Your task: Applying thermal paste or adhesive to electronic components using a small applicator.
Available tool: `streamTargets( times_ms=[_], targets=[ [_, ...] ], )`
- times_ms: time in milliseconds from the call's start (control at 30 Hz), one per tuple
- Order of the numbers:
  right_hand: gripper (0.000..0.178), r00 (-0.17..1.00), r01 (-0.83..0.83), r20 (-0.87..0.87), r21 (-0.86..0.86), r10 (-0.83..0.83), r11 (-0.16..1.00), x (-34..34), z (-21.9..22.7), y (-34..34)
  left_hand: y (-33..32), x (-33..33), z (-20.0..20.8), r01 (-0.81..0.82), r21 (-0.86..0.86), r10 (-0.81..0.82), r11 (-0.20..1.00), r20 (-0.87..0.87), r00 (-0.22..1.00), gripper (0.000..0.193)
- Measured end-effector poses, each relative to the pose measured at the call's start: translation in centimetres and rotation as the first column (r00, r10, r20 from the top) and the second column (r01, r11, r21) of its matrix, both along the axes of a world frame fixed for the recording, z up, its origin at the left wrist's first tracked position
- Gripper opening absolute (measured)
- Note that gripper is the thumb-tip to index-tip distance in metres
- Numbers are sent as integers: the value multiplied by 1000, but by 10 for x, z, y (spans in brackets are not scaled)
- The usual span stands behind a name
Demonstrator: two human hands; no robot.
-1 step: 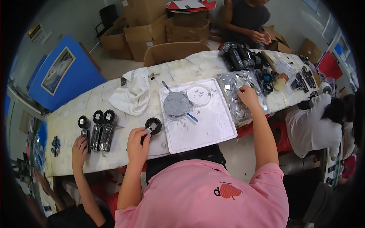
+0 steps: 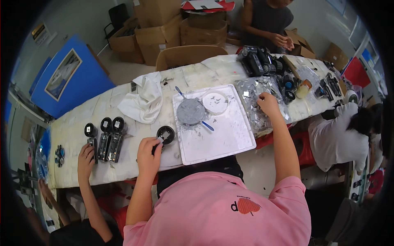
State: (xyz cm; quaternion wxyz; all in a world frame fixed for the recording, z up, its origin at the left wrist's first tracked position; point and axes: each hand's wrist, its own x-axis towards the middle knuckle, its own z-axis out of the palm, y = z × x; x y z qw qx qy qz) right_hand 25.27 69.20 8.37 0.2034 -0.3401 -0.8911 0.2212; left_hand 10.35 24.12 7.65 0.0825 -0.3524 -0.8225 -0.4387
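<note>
My left hand (image 2: pixel 148 153) is closed around a black device with a round, cup-like head (image 2: pixel 166 133) and a pale square part inside it. The device's body is mostly hidden under my fingers. Off to the right, my right hand (image 2: pixel 268 103) reaches into a pile of small silvery-grey pieces on clear plastic (image 2: pixel 259 117). Its fingertips are pinched together, and what they hold is too small to make out. Between my hands lies a white tray (image 2: pixel 221 143) bearing a round tub of grey paste (image 2: pixel 191 111), two blue-handled spatulas (image 2: pixel 208 126) and a white ring-shaped lid (image 2: pixel 215 102).
Similar black devices (image 2: pixel 116 141) stand on the left, where a co-worker's hand (image 2: pixel 86 159) touches one. A white cloth (image 2: pixel 141 100) lies behind. More black devices (image 2: pixel 256 61) and an amber jar (image 2: pixel 303 89) crowd the far right. Another person (image 2: pixel 269 24) stands across the table.
</note>
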Motion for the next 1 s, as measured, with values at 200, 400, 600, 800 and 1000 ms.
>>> streamTargets(
  times_ms=[200, 400, 600, 800, 1000],
  targets=[
    [21, 961, 141, -264, 221, -80, 965, 10, 27, -8, -1, 2, 0, -37, 30, 38, 999, -48, 998, 18],
    [11, 765, -579, -468, -198, 443, 791, -20, 51, -91, -2, 0, -2, -41, 39, 42, 998, -42, 998, 19],
    [11, 338, -941, -277, -108, 900, 320, -101, 61, -204, -2, 4, -4, -82, 47, 83, 996, -16, 996, 23],
    [11, 195, -979, -97, -80, 976, 188, -156, 33, -228, -2, 3, -7, -55, 44, 56, 998, -34, 998, 26],
    [12, 126, -987, 79, -88, 989, 132, -161, 38, -233, -3, 2, -4, -71, 86, 70, 994, 15, 997, 24]
  ],
)
